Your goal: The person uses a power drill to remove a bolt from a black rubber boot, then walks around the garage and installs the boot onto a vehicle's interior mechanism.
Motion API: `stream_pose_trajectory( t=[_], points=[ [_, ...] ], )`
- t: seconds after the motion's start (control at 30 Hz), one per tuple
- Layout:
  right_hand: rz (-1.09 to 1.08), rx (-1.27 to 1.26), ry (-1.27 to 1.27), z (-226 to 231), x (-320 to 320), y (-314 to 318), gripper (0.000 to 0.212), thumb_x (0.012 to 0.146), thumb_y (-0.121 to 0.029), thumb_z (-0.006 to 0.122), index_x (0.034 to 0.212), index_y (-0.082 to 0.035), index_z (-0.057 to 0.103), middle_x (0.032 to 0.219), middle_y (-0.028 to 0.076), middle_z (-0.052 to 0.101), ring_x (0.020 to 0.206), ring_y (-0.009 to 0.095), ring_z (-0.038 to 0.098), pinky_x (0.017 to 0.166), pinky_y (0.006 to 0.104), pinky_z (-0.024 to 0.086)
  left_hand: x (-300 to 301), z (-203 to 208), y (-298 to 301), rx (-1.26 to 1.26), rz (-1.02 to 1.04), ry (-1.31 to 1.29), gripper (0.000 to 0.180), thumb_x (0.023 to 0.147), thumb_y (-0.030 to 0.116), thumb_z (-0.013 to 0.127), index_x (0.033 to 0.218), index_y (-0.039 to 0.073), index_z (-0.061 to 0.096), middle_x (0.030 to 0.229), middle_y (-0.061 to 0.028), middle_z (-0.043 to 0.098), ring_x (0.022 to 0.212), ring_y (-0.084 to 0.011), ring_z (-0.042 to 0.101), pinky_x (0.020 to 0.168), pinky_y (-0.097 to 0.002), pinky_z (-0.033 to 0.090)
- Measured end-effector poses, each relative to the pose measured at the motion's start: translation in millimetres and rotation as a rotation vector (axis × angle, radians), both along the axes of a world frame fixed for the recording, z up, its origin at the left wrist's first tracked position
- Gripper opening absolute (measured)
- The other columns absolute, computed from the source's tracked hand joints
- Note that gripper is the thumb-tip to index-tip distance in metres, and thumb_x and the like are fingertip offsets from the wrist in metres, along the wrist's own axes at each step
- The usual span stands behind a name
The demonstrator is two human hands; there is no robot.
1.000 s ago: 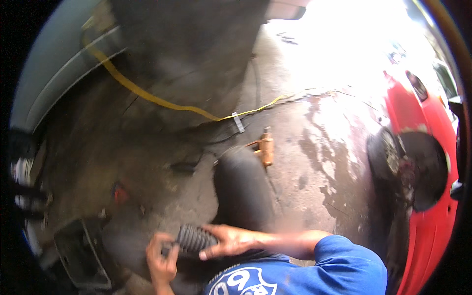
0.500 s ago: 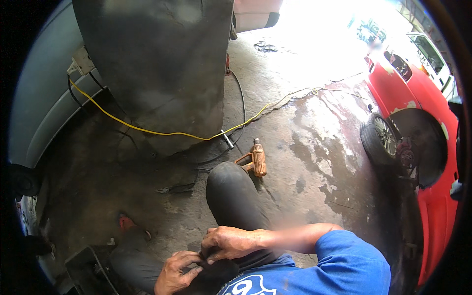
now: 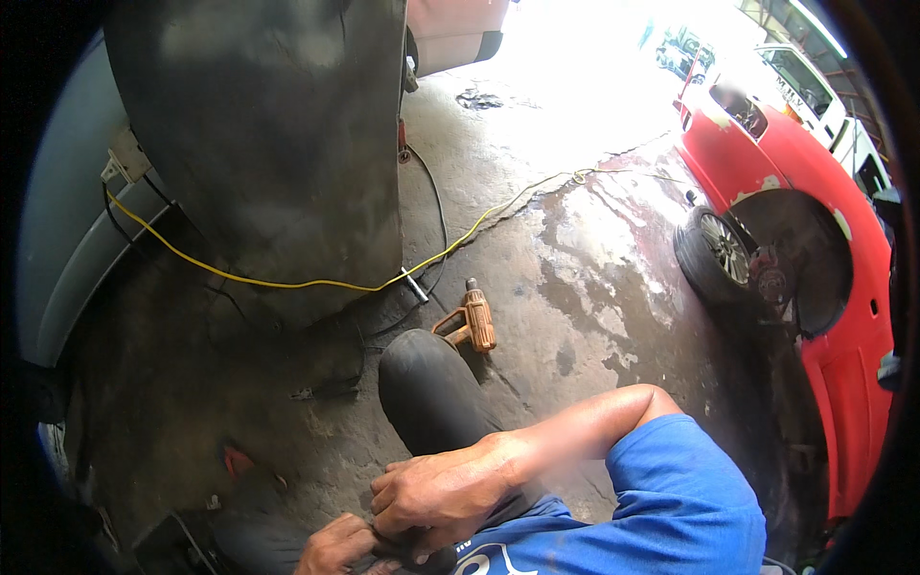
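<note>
We had both hands bunched low in our lap over a dark ribbed rubber piece (image 3: 407, 548), mostly hidden. Our right hand (image 3: 446, 491) was curled closed over the top of it, and our left hand (image 3: 335, 548) was clamped on from below, fingers wrapped tight. Our knee in dark trousers (image 3: 431, 398) stuck out just ahead. An orange cordless drill (image 3: 471, 324) lay on the stained concrete floor (image 3: 594, 287) just past that knee, near a thin yellow cable (image 3: 287, 281) trailing under a dark grey car body panel (image 3: 268, 144). A red car with its wheel arch open (image 3: 824, 287) sat well off to the right.

Honestly, the rubber piece looked slippery; we reckoned a hard tug could've made it pop free and drop onto the gritty floor.
</note>
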State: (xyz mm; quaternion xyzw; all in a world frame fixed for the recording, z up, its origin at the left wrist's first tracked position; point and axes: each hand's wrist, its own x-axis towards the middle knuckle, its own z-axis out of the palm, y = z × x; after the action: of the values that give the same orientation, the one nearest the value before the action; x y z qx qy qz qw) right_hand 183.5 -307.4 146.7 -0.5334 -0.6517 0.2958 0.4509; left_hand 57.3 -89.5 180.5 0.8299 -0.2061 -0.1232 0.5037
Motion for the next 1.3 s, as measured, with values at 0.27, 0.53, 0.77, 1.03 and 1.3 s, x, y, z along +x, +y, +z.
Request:
stream_pose_trajectory(
  t=[0.27,0.53,0.77,1.03,1.3],
  points=[
    [-0.012,-0.012,0.022,-33,-13,-3,0.023,0.092,-0.016,0.074,0.097,0.004,0.061,0.098,0.017,0.057,0.099,0.037,0.056,0.091,0.0489,0.047,-26,-28,-8,-0.093,0.26,0.199,0.014,0.079,-0.003,0.077,0.088,0.001,0.067,0.08,-0.0113,0.058,0.07,-0.0252,0.058,0.064,-0.0355,0.046],
    [-0.032,0.027,0.084,-34,-8,-3,0.026,0.09,-0.015,0.076,0.108,0.0,0.065,0.105,0.019,0.061,0.109,0.04,0.058,0.097,0.0486,0.045,-13,-39,-2,-0.179,0.146,-0.017,0.015,0.078,-0.003,0.077,0.089,0.001,0.067,0.097,-0.0158,0.07,0.09,-0.0291,0.068,0.078,-0.039,0.053],
    [-0.394,-0.269,0.608,-65,-17,1,0.123,0.078,-0.033,0.096,0.168,-0.006,0.016,0.168,0.021,0.03,0.152,0.037,0.038,0.124,0.0532,0.035,-24,-76,20,-0.124,0.42,-0.188,0.028,0.076,-0.003,0.085,0.099,0.009,0.074,0.116,-0.0106,0.068,0.109,-0.0313,0.071,0.091,-0.0402,0.057],
    [-0.51,-0.394,0.196,-82,-28,18,0.091,0.075,-0.042,0.094,0.144,0.003,0.057,0.131,0.026,0.065,0.125,0.04,0.064,0.106,0.0458,0.053,-37,-76,26,-0.177,0.633,-0.101,0.027,0.086,0.011,0.084,0.109,0.002,0.073,0.11,-0.0128,0.073,0.111,-0.0287,0.072,0.096,-0.037,0.056],
    [-0.628,-0.376,-0.05,-82,-31,23,0.088,0.071,-0.035,0.095,0.144,-0.002,0.059,0.123,0.021,0.062,0.118,0.041,0.058,0.102,0.0489,0.051,-37,-81,23,-0.115,0.759,0.072,0.025,0.093,0.014,0.081,0.108,-0.004,0.073,0.097,-0.0125,0.076,0.093,-0.0209,0.072,0.084,-0.0336,0.056]
  ],
)
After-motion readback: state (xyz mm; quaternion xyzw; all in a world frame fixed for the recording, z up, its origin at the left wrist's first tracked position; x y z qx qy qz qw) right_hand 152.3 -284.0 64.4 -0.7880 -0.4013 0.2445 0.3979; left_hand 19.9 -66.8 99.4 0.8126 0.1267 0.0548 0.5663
